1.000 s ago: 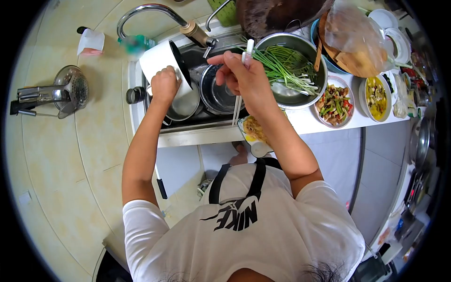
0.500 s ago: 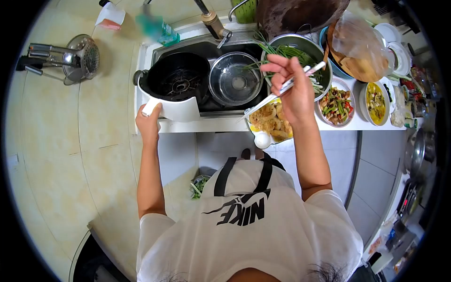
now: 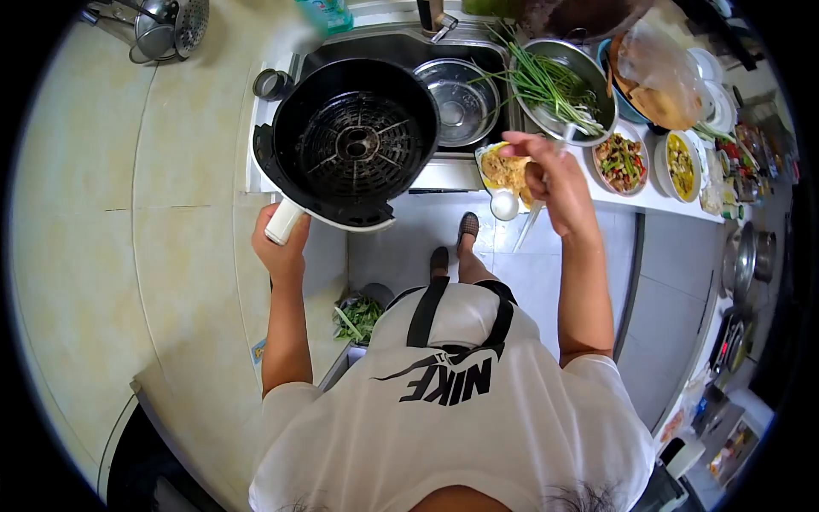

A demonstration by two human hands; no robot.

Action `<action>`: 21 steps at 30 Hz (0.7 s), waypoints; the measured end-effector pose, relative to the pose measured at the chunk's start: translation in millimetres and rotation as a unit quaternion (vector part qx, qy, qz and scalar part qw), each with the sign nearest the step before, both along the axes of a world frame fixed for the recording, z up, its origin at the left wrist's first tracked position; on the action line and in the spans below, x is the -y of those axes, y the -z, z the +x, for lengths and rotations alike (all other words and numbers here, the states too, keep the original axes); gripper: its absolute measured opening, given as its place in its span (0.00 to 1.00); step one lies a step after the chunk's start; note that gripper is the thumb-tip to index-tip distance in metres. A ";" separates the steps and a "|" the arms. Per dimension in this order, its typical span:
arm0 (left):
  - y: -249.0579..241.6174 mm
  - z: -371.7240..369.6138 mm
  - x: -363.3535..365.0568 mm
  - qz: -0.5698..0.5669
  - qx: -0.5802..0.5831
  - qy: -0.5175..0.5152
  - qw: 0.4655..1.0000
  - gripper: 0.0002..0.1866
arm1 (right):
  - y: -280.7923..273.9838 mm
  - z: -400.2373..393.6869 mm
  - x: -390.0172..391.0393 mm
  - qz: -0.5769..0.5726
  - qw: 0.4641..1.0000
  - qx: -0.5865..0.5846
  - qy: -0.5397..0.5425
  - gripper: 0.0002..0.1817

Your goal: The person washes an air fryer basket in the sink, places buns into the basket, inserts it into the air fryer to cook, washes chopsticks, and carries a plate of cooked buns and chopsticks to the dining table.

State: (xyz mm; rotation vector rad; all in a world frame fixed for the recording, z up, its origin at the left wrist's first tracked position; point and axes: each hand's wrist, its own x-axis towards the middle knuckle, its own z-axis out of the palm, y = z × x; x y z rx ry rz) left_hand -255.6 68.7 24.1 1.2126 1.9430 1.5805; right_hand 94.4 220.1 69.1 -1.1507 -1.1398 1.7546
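Note:
My left hand [image 3: 281, 243] is closed around the white handle of a black air fryer basket [image 3: 418, 132], over the sink's left side. The basket tilts toward me, and its slotted grate [image 3: 357, 147] shows pale residue. In my right hand [image 3: 561, 189] is a pair of chopsticks [image 3: 531, 225], blurred, with the tips slanting down past the counter edge. Just left of that hand lies a plate of browned food [image 3: 503, 171] with a small round white part [image 3: 504, 205] at its near edge. A clear bowl [image 3: 478, 90] sits in the sink.
A metal basin [image 3: 607, 107] of green onions [image 3: 550, 85] stands right of the sink. Beyond it are a stir-fry dish [image 3: 621, 162] and a bowl of yellow food [image 3: 681, 166]. Strainers [image 3: 171, 30] lie at far left. Leafy greens [image 3: 358, 317] are low beside me.
The air fryer basket has come up from the sink and toward me, tilting so its inside shows. My right hand has lowered with the chopsticks. The view has shifted too.

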 end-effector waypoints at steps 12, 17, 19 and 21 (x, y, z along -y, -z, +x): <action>-27.2 87.3 -12.8 0.057 -0.089 0.227 0.968 0.18 | -15.6 62.2 68.1 0.050 0.982 0.101 0.149 0.23; -16.4 155.7 -33.1 0.018 -0.043 0.273 0.961 0.16 | -11.9 157.6 110.4 0.084 0.949 0.170 0.253 0.22; -21.7 196.7 -43.4 -0.014 -0.010 0.298 0.954 0.16 | -15.9 199.8 125.4 0.071 0.941 0.170 0.283 0.22; -21.5 244.8 -45.9 -0.031 0.034 0.329 0.943 0.16 | -12.4 249.1 152.4 0.070 0.934 0.166 0.309 0.22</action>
